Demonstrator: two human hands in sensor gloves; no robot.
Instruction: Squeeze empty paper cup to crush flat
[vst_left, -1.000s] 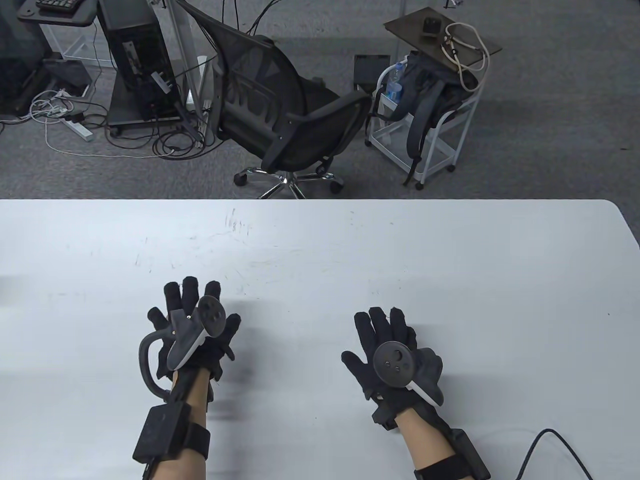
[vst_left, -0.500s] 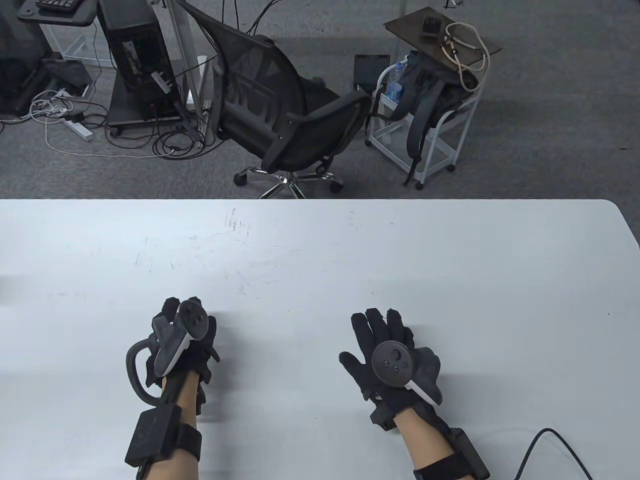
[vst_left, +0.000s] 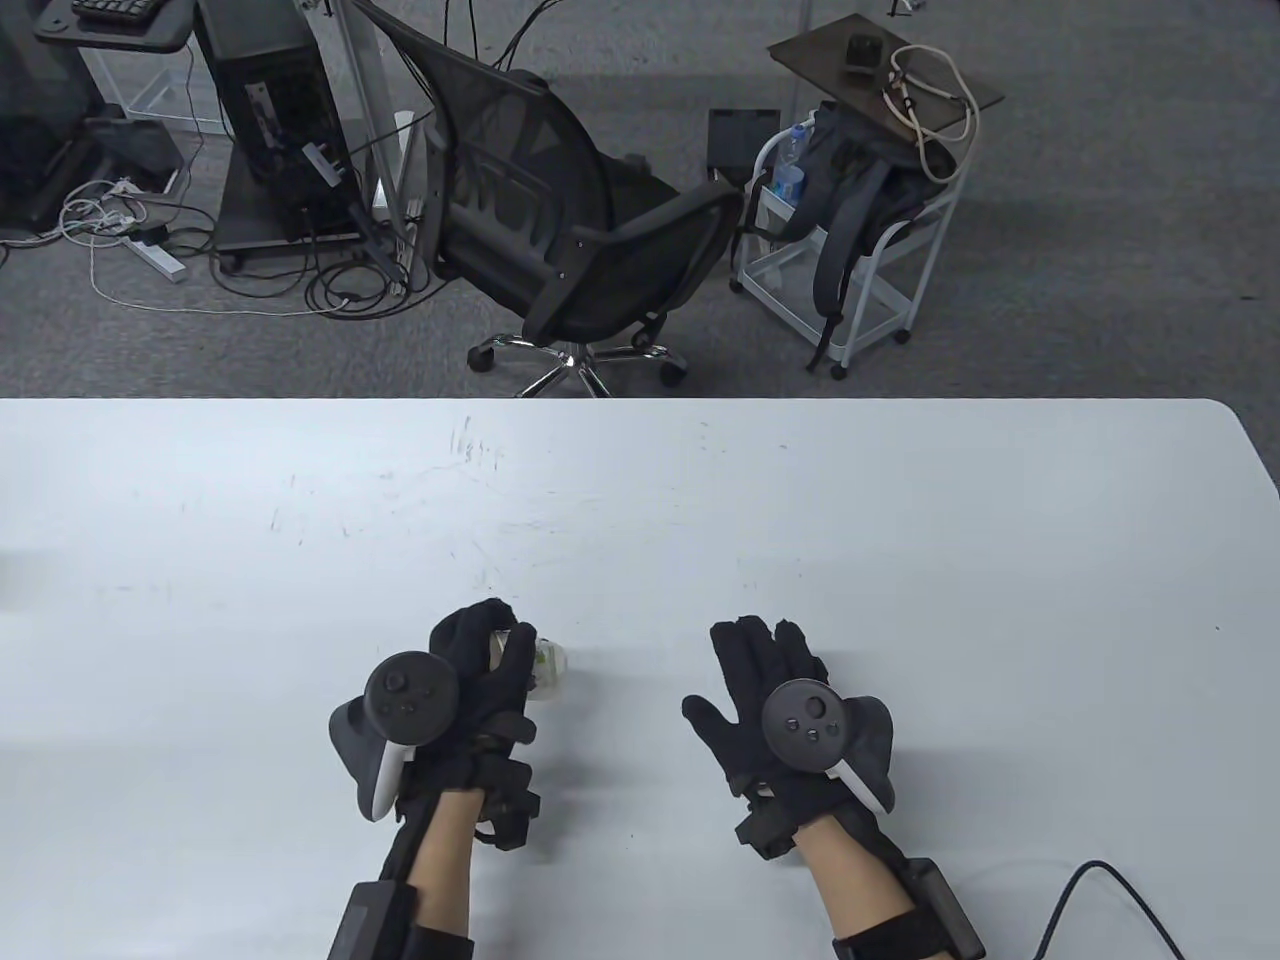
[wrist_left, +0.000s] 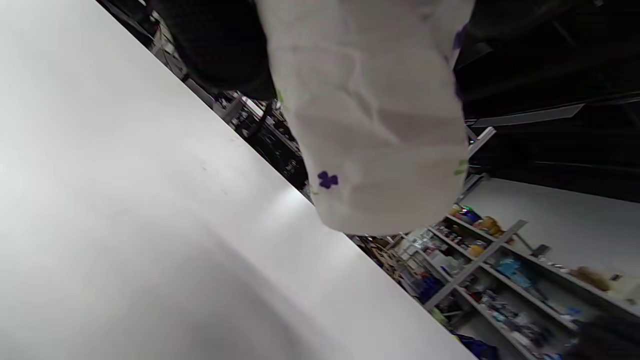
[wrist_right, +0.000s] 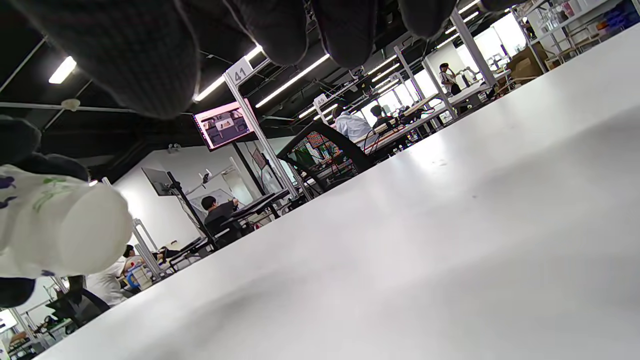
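Paper cup (vst_left: 545, 668) lies on its side in the left hand (vst_left: 470, 680) — fingers wrapped round its creased wall, base pointing to 3 o'clock; the right hand (vst_left: 775, 690), flat, fingers spread, holding nothing, waits well apart at 3 o'clock.

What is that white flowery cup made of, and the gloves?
The white cup with purple flowers looks like thin matte paper: its wall shows soft creases. The black gloves on the left hand look like knitted fabric, judging by their dull, soft surface.

White worktop (vst_left: 640, 500); grey carpet floor (vst_left: 1100, 250); black mesh office chair (vst_left: 560, 220); white trolley (vst_left: 850, 270); ceiling strip lights (wrist_right: 292, 80).
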